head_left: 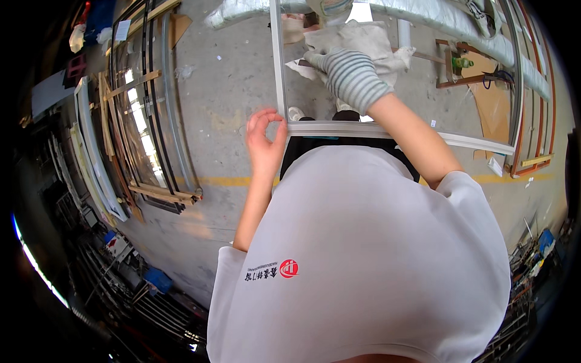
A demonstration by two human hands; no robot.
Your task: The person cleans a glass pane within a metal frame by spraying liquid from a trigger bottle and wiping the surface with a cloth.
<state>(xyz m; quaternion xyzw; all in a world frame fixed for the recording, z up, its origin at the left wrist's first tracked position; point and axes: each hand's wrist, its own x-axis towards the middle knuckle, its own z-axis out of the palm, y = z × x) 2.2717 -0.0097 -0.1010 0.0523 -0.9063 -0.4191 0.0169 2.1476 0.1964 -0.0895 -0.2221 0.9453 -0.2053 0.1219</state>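
Observation:
A large glazed frame [339, 129] with pale metal edges stands in front of me, and the floor shows through its pane. My left hand [265, 136] is bare, its fingers curled round the frame's left edge by the near corner. In a grey-and-white striped glove, my right hand [354, 78] grips a crumpled grey cloth [380, 51] against the pane. The cloth spreads out beyond the fingers, and the fingertips are partly lost in its folds.
On the left, several long frames [172, 115] and wooden strips lean or lie. A silver-wrapped roll [436, 24] crosses the far side. At right are a brown frame [445, 63], cardboard [490, 109] and reddish bars [540, 109]. Dark racks of bars [163, 311] fill the lower left.

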